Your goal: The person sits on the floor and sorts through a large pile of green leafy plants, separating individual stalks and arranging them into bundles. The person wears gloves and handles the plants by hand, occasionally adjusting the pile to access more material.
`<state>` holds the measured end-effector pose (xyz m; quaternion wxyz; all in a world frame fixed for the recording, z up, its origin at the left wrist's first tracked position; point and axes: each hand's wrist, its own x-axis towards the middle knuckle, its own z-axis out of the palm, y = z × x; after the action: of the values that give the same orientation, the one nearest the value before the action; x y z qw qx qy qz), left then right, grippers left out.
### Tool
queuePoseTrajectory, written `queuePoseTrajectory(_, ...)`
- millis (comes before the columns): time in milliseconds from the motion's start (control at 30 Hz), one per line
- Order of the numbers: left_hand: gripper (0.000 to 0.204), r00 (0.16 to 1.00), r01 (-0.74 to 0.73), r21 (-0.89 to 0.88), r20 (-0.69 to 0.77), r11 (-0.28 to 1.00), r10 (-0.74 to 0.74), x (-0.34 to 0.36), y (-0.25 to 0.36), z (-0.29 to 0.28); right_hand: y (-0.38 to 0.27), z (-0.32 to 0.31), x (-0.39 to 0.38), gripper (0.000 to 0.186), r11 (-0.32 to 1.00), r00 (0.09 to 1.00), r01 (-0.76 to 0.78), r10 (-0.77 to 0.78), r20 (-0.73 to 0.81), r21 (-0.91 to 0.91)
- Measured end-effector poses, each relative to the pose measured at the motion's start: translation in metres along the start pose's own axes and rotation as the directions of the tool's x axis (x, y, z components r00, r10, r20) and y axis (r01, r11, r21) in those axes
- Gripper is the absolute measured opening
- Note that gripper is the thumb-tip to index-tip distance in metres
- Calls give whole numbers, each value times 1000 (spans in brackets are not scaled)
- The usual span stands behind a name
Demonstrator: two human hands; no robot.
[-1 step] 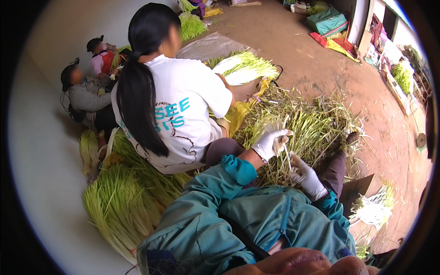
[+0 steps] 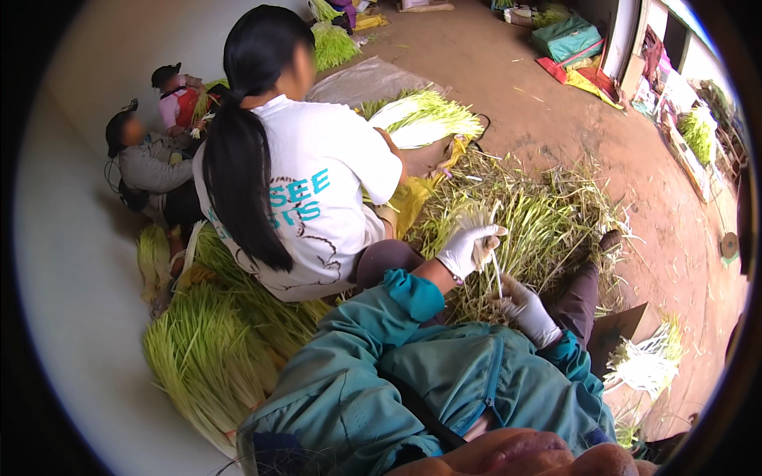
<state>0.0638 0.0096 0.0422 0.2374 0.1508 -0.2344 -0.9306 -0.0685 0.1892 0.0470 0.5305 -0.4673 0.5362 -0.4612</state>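
Observation:
My left hand point(image 2: 470, 252), in a white glove, is closed around a few pale stalks whose leafy ends fan out above the knuckles. One slender white stalk point(image 2: 498, 272) points down from it toward my right hand point(image 2: 530, 314). That hand wears a white glove too, and its bent fingers meet at the stalk's lower end. Beneath both hands spreads a heap of green and straw-coloured leaves and trimmings point(image 2: 548, 208) on the floor.
A co-worker in a white T-shirt point(image 2: 317, 151) sits close at my left. Long green stalks point(image 2: 206, 349) lie by the wall; a pale bundle point(image 2: 429, 117) rests ahead. White-stemmed stalks point(image 2: 647, 361) lie beside a cardboard piece point(image 2: 619, 333) at right. More people point(image 2: 155, 170) sit farther left.
The fingers of my right hand have shifted slightly down and left along the stalk. My left hand stays in place.

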Motion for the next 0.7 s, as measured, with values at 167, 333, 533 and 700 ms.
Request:
queuePoseTrajectory(167, 23, 991, -94, -39, -100, 995, 90, -3, 8, -7, -5, 7, -5, 25, 959, 967, -252, 254, -5, 131)
queuePoseTrajectory(333, 36, 995, -98, -52, 15, 994, 99, -4, 8, -5, -19, 5, -4, 30, 978, 982, -189, 189, 4, 90)
queuePoseTrajectory(533, 34, 993, 117, 123, 15, 986, -119, -12, -7, 15, -30, 10, 16, 35, 982, 971, -176, 184, -154, 67)
queuePoseTrajectory(700, 31, 992, 127, 319, -50, 939, -117, -10, -20, 7, -35, 21, 24, 30, 983, 969, -184, 182, -166, 6)
